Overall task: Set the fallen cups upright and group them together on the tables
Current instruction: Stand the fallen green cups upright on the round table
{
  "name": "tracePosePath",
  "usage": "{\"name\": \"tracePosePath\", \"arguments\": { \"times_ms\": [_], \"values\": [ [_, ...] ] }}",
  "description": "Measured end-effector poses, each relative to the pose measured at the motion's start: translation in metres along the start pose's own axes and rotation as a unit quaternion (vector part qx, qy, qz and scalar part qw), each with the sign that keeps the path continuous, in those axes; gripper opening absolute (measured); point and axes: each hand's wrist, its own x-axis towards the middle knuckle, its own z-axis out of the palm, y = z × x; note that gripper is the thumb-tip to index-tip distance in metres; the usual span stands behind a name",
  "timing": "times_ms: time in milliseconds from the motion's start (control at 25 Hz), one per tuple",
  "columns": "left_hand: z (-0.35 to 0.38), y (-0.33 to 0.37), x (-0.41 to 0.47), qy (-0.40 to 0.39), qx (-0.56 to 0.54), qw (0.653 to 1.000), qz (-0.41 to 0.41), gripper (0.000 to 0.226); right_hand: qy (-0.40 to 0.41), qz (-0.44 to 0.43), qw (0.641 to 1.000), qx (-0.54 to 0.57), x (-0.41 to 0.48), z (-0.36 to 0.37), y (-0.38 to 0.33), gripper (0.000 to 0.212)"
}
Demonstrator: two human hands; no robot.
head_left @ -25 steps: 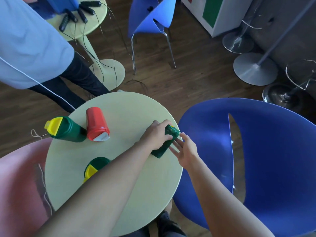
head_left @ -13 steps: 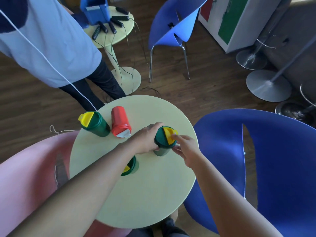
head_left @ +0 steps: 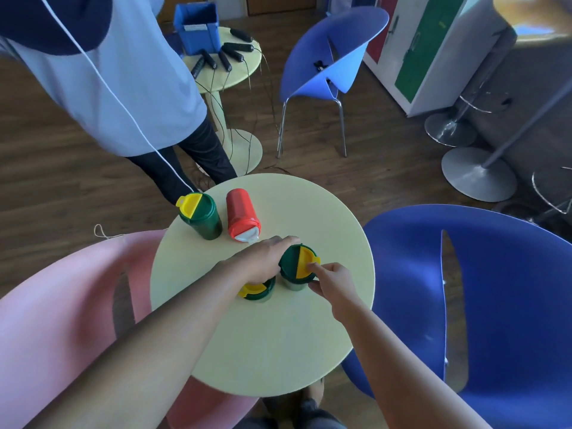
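The round yellow table [head_left: 278,342] carries four cups: three green ones with yellow lids and one red one. The green cup [head_left: 297,267] between the two hands stands upright, its lid facing up. The left hand [head_left: 263,261] lies with spread fingers against its left side, and the right hand [head_left: 329,281] pinches it at the lid edge. A second green cup [head_left: 258,291] stands upright just under the left wrist. Beyond the left hand, the red cup [head_left: 241,215] lies on its side, its white lid pointing toward the hands, and the third green cup [head_left: 201,216] stands beside it.
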Motion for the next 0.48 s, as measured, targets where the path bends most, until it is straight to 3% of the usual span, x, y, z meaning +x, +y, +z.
{"name": "tracePosePath", "arguments": {
  "times_ms": [80,120,200,240,480],
  "values": [
    [0.000,-0.008,-0.012,0.047,-0.039,0.998,-0.008,0.062,0.014,-0.005,1.000,-0.007,-0.003,0.004,0.001,0.020],
    [-0.001,-0.014,-0.019,0.079,-0.058,0.995,-0.020,0.058,0.014,-0.010,1.000,-0.011,-0.005,0.007,0.001,0.023],
    [-0.002,-0.029,-0.031,0.135,-0.090,0.985,-0.050,0.052,0.012,-0.022,1.000,-0.006,-0.005,0.012,0.001,0.056],
    [-0.001,-0.035,-0.037,0.150,-0.105,0.981,-0.063,0.051,0.012,-0.036,0.999,-0.001,-0.004,0.015,0.001,0.061],
    [0.024,-0.054,-0.060,0.109,-0.173,0.974,-0.097,0.054,0.062,-0.047,0.997,0.028,-0.014,0.025,0.004,0.034]
  ]
}}
